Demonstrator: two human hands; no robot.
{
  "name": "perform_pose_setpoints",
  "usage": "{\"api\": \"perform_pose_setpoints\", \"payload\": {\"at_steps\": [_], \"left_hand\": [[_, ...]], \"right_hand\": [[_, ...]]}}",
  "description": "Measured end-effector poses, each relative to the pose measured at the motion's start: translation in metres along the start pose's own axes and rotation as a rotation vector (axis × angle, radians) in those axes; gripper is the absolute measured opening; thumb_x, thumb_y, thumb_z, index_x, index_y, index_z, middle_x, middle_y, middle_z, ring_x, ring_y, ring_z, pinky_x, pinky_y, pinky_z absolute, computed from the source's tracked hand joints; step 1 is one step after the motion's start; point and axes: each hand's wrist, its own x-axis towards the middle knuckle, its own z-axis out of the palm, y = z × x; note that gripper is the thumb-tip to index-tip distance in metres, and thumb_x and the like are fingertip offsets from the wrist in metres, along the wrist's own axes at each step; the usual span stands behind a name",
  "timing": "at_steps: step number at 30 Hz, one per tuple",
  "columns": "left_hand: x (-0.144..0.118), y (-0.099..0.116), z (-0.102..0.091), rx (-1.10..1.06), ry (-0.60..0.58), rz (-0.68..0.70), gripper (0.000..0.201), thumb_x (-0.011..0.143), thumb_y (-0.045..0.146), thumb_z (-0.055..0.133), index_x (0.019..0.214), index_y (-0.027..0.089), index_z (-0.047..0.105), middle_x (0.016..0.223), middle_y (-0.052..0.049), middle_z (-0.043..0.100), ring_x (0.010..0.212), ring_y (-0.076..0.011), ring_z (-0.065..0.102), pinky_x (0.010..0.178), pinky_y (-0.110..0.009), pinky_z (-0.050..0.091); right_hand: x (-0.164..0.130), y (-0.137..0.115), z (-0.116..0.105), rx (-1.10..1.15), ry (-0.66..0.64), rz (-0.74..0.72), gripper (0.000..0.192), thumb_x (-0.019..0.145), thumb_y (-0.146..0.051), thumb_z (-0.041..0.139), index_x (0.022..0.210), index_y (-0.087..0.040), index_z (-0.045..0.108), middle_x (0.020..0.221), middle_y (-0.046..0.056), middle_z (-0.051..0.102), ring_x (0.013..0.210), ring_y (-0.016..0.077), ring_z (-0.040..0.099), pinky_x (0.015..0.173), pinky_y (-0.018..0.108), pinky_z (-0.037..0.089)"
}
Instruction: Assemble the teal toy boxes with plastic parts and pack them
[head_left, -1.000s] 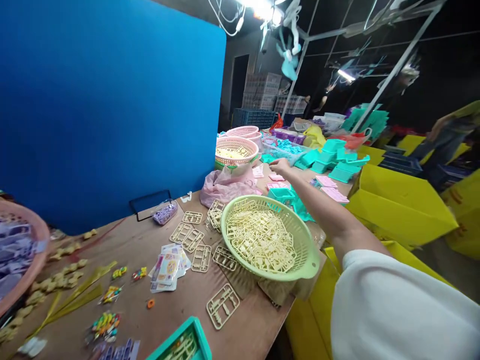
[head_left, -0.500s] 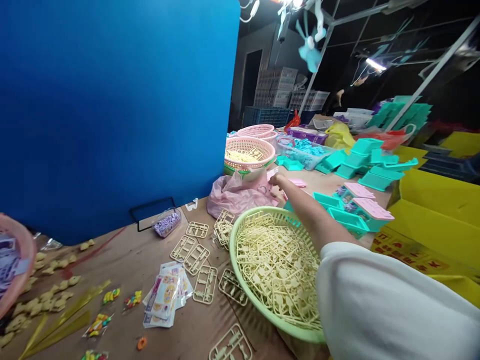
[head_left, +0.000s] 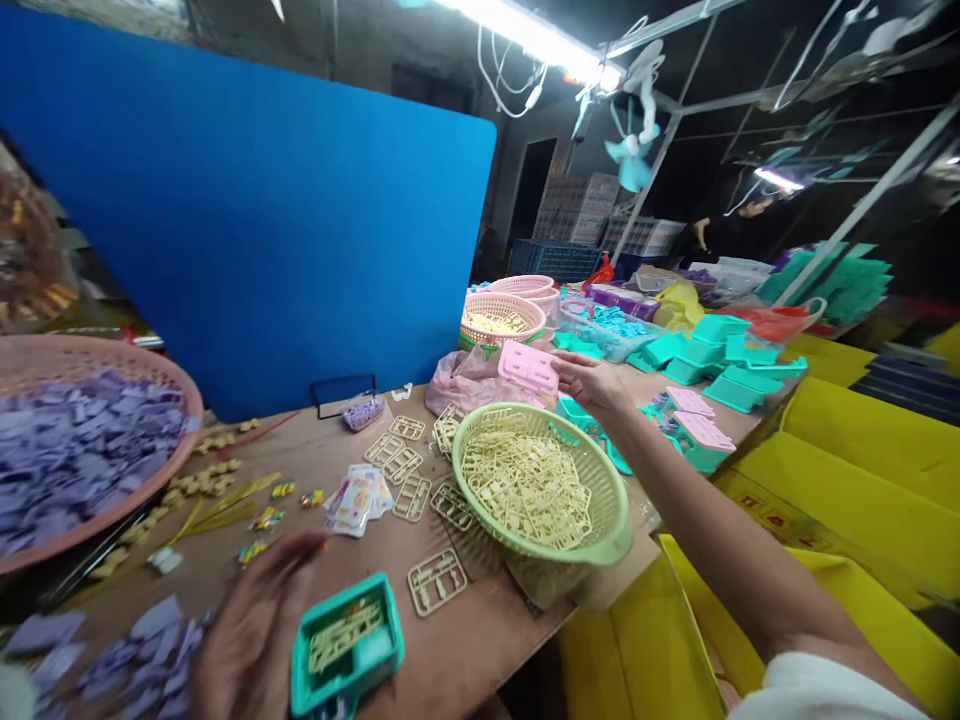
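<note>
My right hand (head_left: 592, 385) is raised above the far side of the green basket, fingers closed on the edge of a flat pink plastic lid (head_left: 527, 367). The green basket (head_left: 611, 520) is full of cream plastic part frames (head_left: 525, 480). At the lower left, my left hand (head_left: 259, 630) is smeared by motion, its fingertips close to a small orange piece. Right beside it is a teal plastic box (head_left: 394, 640) with cream frames (head_left: 345, 635) inside. Whether the left hand touches the box or the orange piece is unclear.
Loose cream frames (head_left: 437, 582), printed cards (head_left: 356, 503) and small bead packets (head_left: 268, 518) lie on the table. A pink basket (head_left: 191, 400) of purple pieces stands left. A blue board (head_left: 315, 220) rises behind. Teal boxes (head_left: 705, 450) and yellow cartons (head_left: 862, 480) are at right.
My right hand has lifted the pink lid from behind the green basket. My left hand and the teal box have come into view. The view has tilted up and turned left.
</note>
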Motion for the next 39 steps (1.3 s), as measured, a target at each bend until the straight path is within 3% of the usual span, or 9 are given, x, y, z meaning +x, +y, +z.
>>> {"api": "perform_pose_setpoints", "payload": {"at_steps": [3,6,9,12,15,19,24,28,39], "left_hand": [[-0.02,0.022,0.053,-0.368,-0.236,-0.186,0.069,0.083,0.059,0.084,0.141,0.026,0.068,0.143,-0.014,0.072,0.136,-0.0346,0.068,0.115,-0.047,0.057],[-0.027,0.029,0.077,-0.525,-0.181,-0.246,0.085,0.079,0.064,0.086,0.152,0.029,0.059,0.145,-0.014,0.072,0.134,-0.0335,0.07,0.115,-0.046,0.058],[-0.019,0.023,0.051,-0.448,-0.166,-0.267,0.087,0.072,0.07,0.088,0.143,0.026,0.067,0.13,-0.011,0.08,0.126,-0.0348,0.075,0.108,-0.045,0.062],[-0.007,0.023,0.006,-0.305,-0.336,-0.252,0.078,0.068,0.065,0.092,0.131,0.023,0.076,0.122,-0.012,0.082,0.121,-0.0373,0.076,0.104,-0.047,0.065],[-0.006,0.036,-0.025,-0.177,-0.537,-0.236,0.067,0.065,0.055,0.097,0.12,0.02,0.081,0.112,-0.012,0.084,0.116,-0.0394,0.077,0.101,-0.049,0.065],[-0.011,0.024,-0.042,-0.194,-0.401,-0.114,0.066,0.075,0.06,0.09,0.125,0.018,0.077,0.121,-0.013,0.082,0.12,-0.0351,0.076,0.11,-0.049,0.06],[-0.048,-0.05,-0.051,-0.121,-0.07,-0.11,0.068,0.095,0.071,0.065,0.143,0.023,0.068,0.159,-0.013,0.062,0.154,-0.0327,0.053,0.13,-0.049,0.041],[-0.075,-0.078,-0.038,-0.177,-0.13,-0.105,0.069,0.102,0.07,0.053,0.151,0.024,0.062,0.166,-0.011,0.055,0.161,-0.0303,0.044,0.135,-0.049,0.033],[-0.078,-0.081,-0.033,-0.096,-0.134,-0.023,0.064,0.105,0.064,0.052,0.154,0.022,0.059,0.164,-0.012,0.057,0.158,-0.0291,0.047,0.134,-0.045,0.035]], "right_hand": [[-0.093,0.03,0.052,0.114,-0.176,-0.053,0.033,0.078,-0.041,0.091,0.099,-0.021,0.074,0.099,0.01,0.08,0.085,0.0257,0.079,0.081,0.043,0.068],[-0.177,0.061,0.095,0.179,-0.374,-0.169,0.033,0.086,-0.055,0.083,0.098,-0.025,0.074,0.097,0.008,0.079,0.084,0.0267,0.078,0.082,0.047,0.068],[-0.219,0.062,0.111,-0.201,-0.543,-0.648,0.041,0.091,-0.06,0.078,0.115,-0.027,0.075,0.114,0.013,0.077,0.108,0.0328,0.075,0.096,0.055,0.064],[-0.234,0.032,0.11,-0.722,-0.86,-1.132,0.069,0.097,-0.057,0.073,0.157,-0.027,0.055,0.161,0.021,0.054,0.158,0.0408,0.039,0.125,0.072,0.036],[-0.238,0.01,0.113,-0.947,-1.127,-1.329,0.07,0.106,-0.05,0.063,0.168,-0.026,0.041,0.165,0.02,0.049,0.162,0.0381,0.031,0.128,0.07,0.03],[-0.229,0.029,0.127,-0.774,-0.927,-1.222,0.072,0.103,-0.062,0.061,0.163,-0.024,0.052,0.145,0.02,0.059,0.136,0.0376,0.052,0.116,0.06,0.048],[-0.236,0.085,0.146,-0.661,-0.897,-1.026,0.072,0.101,-0.073,0.055,0.157,-0.027,0.061,0.127,0.016,0.058,0.117,0.0322,0.058,0.106,0.053,0.052],[-0.254,0.117,0.158,-0.761,-0.973,-1.021,0.071,0.102,-0.073,0.051,0.154,-0.026,0.065,0.13,0.017,0.056,0.12,0.0343,0.053,0.108,0.055,0.048],[-0.245,0.14,0.169,-0.712,-1.053,-0.985,0.075,0.104,-0.074,0.044,0.158,-0.025,0.06,0.13,0.017,0.055,0.122,0.0338,0.054,0.109,0.054,0.049]]}}
